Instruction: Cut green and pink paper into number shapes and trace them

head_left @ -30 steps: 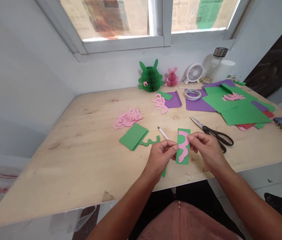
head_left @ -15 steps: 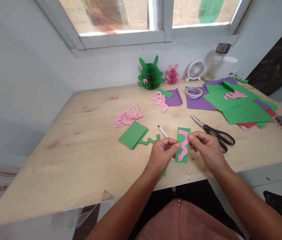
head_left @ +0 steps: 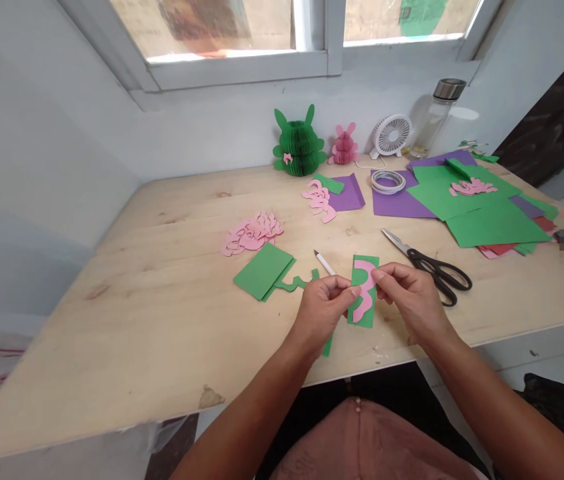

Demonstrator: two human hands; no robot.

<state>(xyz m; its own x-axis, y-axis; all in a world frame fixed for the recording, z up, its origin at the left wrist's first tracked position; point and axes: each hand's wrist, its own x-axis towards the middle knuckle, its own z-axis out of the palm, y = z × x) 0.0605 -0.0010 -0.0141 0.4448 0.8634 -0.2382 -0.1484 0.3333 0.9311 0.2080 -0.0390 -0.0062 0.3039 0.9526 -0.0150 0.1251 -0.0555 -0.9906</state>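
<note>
Between my hands is a green paper rectangle (head_left: 368, 261) with a wavy pink paper cutout (head_left: 362, 312) lying flat on it. My left hand (head_left: 325, 310) pinches the left edge, its thumb on the pink cutout. On the other side, my right hand (head_left: 409, 293) grips the right edge with thumb and fingers. A pencil or pen (head_left: 325, 262) with a white barrel lies just beyond my left hand. Black-handled scissors (head_left: 429, 263) rest beyond my right hand. Left of my left hand are green paper squares (head_left: 263, 270) and a wavy green scrap (head_left: 289, 285).
Pink cutouts (head_left: 253, 233) are heaped at left. At the back stand a green paper rabbit (head_left: 299, 147), a pink one (head_left: 345, 147), a small fan (head_left: 392, 135) and a bottle (head_left: 432, 120). Tape rolls (head_left: 388, 182) and green sheets (head_left: 499, 223) lie at right.
The view has shifted slightly. My hands hold the green paper and pink cutout in almost the same pose; nothing else on the table has visibly moved.
</note>
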